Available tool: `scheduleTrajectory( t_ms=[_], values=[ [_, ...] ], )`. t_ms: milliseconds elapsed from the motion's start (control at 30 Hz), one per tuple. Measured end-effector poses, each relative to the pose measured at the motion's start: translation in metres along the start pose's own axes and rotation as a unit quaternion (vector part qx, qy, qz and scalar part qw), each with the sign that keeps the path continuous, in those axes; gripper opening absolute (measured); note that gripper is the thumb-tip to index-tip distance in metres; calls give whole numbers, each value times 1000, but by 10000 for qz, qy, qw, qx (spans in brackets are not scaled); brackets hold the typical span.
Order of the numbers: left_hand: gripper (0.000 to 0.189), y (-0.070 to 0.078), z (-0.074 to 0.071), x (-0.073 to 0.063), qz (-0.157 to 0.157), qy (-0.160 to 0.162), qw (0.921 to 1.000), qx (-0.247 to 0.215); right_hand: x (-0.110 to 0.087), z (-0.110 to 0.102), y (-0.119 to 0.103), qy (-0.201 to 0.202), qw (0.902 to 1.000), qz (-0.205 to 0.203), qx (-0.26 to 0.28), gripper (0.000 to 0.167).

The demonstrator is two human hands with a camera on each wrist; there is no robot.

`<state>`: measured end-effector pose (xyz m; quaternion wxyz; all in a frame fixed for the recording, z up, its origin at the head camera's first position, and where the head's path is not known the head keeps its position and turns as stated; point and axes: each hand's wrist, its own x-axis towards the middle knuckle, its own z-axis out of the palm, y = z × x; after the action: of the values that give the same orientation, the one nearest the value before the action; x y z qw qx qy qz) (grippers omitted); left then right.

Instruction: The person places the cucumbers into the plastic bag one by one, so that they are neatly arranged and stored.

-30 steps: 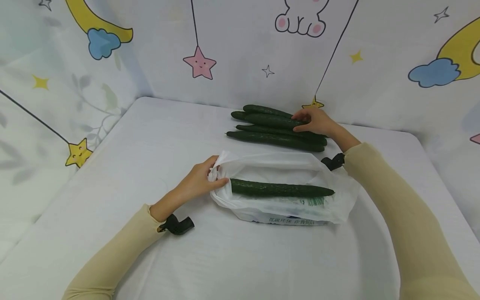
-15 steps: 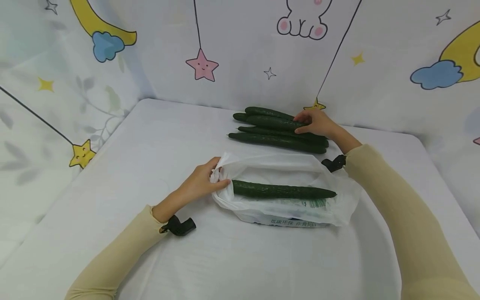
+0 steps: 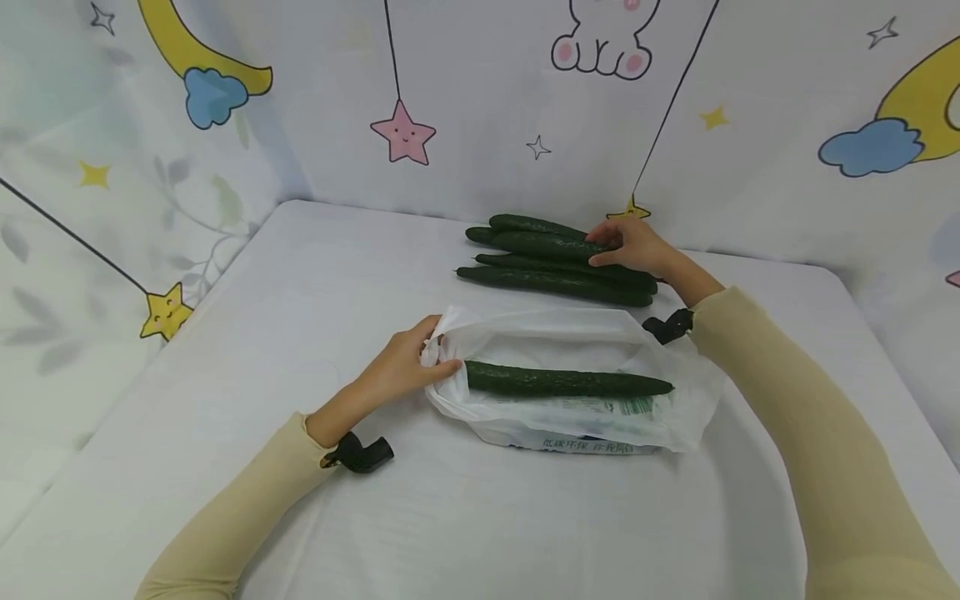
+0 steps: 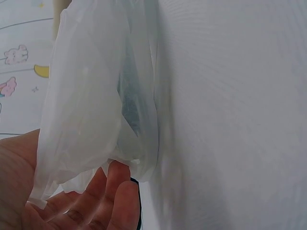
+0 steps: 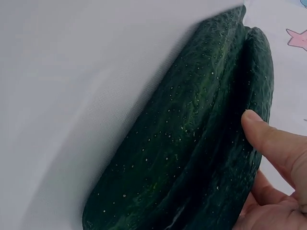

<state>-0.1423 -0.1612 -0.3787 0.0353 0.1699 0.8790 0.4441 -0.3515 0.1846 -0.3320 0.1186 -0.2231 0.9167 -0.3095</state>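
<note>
My left hand [image 3: 397,362] grips the left side of the rim of a white plastic bag [image 3: 558,321] that lies flat with its mouth up. One long dark green cucumber [image 3: 570,382] lies lengthwise in the bag's opening, its left end covered by plastic near my thumb. Farther back, my right hand [image 3: 637,247] holds the upper cucumber [image 3: 543,244] of a small pile, thumb in front and fingers behind. In the right wrist view the thumb [image 5: 256,127] presses on its skin, with another cucumber [image 5: 172,139] close beside it.
Several cucumbers lie side by side near the back of the white-covered table [image 3: 360,267], the front cucumber [image 3: 555,284] closest to the bag. Behind them rises a cartoon-printed cloth [image 3: 465,125]. Black wrist devices sit at both sleeves.
</note>
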Motion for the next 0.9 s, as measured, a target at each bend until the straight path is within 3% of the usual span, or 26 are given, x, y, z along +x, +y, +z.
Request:
scheduleTrajectory(
  t_ms=[600, 900],
  values=[
    [56, 2, 0, -1, -8, 24, 10000, -3, 0, -4, -2, -608, 9979, 43, -200, 48],
    [56, 3, 0, -1, 32, 26, 10000, -1, 0, -3, -3, -668, 9977, 62, 10, 45]
  ],
)
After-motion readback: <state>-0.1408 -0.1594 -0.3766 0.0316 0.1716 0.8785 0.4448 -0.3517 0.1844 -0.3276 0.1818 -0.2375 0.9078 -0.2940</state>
